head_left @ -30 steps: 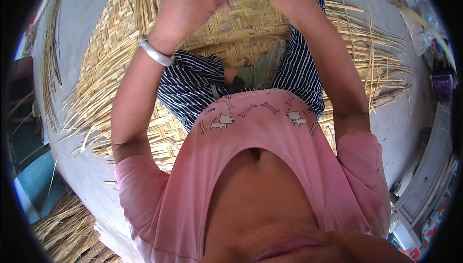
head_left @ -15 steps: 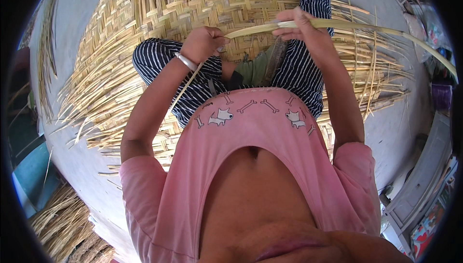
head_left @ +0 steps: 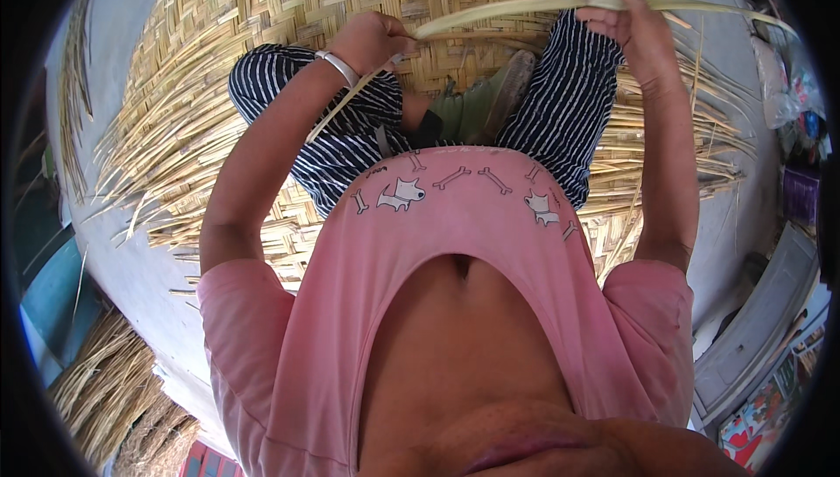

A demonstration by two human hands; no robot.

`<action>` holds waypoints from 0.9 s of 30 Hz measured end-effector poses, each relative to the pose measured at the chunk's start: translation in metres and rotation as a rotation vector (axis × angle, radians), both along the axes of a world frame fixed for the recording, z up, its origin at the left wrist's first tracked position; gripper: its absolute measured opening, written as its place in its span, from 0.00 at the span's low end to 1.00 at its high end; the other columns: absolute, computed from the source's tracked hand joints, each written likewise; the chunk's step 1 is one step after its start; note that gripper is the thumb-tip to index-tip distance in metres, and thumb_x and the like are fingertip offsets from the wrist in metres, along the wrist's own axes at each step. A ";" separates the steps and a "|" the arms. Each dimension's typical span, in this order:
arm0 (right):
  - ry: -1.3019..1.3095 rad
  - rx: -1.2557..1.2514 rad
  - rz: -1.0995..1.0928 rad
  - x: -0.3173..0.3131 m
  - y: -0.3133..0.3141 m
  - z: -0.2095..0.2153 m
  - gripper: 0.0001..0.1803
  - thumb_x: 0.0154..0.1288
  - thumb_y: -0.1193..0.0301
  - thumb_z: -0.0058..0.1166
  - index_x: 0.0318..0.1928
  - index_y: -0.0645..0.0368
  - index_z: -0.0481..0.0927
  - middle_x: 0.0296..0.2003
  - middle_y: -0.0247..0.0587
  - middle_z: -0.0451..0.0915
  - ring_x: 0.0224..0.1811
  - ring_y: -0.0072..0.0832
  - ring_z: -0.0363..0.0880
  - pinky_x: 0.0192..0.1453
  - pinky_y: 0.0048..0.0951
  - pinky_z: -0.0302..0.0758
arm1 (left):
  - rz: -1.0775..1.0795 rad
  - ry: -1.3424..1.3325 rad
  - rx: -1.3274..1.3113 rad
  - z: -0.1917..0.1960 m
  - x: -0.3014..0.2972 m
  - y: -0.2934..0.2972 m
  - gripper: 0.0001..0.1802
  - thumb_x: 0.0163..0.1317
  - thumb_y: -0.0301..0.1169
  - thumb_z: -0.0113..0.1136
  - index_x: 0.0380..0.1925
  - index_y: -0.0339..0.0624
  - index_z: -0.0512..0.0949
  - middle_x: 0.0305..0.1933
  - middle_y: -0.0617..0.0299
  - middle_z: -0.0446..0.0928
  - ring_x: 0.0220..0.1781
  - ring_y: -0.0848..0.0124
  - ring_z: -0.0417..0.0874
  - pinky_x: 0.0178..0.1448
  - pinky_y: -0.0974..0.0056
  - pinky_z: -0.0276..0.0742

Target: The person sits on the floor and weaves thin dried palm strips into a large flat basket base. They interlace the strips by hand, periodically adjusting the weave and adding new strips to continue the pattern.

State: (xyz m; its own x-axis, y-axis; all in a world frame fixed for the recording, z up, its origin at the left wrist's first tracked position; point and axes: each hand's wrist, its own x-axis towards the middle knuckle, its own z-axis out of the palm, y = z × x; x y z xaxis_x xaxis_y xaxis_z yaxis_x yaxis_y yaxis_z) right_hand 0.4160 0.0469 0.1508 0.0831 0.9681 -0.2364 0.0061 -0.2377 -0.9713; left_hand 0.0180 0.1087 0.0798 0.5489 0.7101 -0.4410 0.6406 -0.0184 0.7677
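Left hand (head_left: 372, 39) is closed around the near end of a long pale strip (head_left: 525, 9); I read it as a firm fist grip, with a thinner sliver (head_left: 346, 101) trailing down from it across the forearm and the striped trousers (head_left: 350, 127). Right hand (head_left: 626, 17) pinches the same strip farther along, fingers curled over it, arm raised. Strip arcs between the two hands above the woven mat (head_left: 262, 4) and runs on past the right hand toward the frame's right edge. I cannot tell whether any tool sits in the left fist.

Risks, as I judge them:
- Strip is bowed under tension; a tighter bend could kink or snap it.
- Edges look thin; a slide through either grip could cut skin.
- Free far end may whip into loose reeds (head_left: 700, 153) and snag.
- Trailing sliver could catch on the wrist bangle (head_left: 339, 66).
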 end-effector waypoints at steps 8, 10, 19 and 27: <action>0.040 -0.097 -0.105 0.090 0.034 -0.016 0.27 0.83 0.53 0.44 0.61 0.67 0.77 0.51 0.47 0.85 0.46 0.27 0.88 0.51 0.27 0.85 | -0.032 0.085 0.046 -0.026 -0.025 0.012 0.12 0.68 0.31 0.62 0.38 0.31 0.86 0.28 0.56 0.85 0.25 0.70 0.89 0.33 0.68 0.84; 0.053 -0.126 -0.093 0.096 0.042 -0.023 0.27 0.83 0.53 0.45 0.60 0.66 0.78 0.51 0.47 0.86 0.46 0.26 0.88 0.51 0.26 0.85 | -0.033 0.115 0.028 -0.035 -0.022 0.018 0.11 0.68 0.30 0.60 0.39 0.31 0.86 0.27 0.56 0.85 0.25 0.70 0.89 0.32 0.69 0.84; -0.157 -0.310 0.005 0.042 0.040 -0.053 0.28 0.81 0.50 0.47 0.63 0.62 0.78 0.54 0.46 0.85 0.49 0.31 0.88 0.57 0.35 0.83 | -0.043 0.025 0.076 -0.048 0.010 0.013 0.11 0.68 0.34 0.62 0.41 0.37 0.85 0.25 0.58 0.82 0.25 0.72 0.87 0.35 0.66 0.83; -1.084 0.679 0.455 -0.114 0.007 -0.048 0.20 0.75 0.57 0.53 0.58 0.55 0.81 0.47 0.44 0.85 0.48 0.44 0.84 0.56 0.45 0.79 | -0.138 -0.047 0.319 -0.036 0.024 0.004 0.09 0.66 0.37 0.64 0.41 0.48 0.86 0.32 0.54 0.85 0.35 0.51 0.86 0.41 0.53 0.82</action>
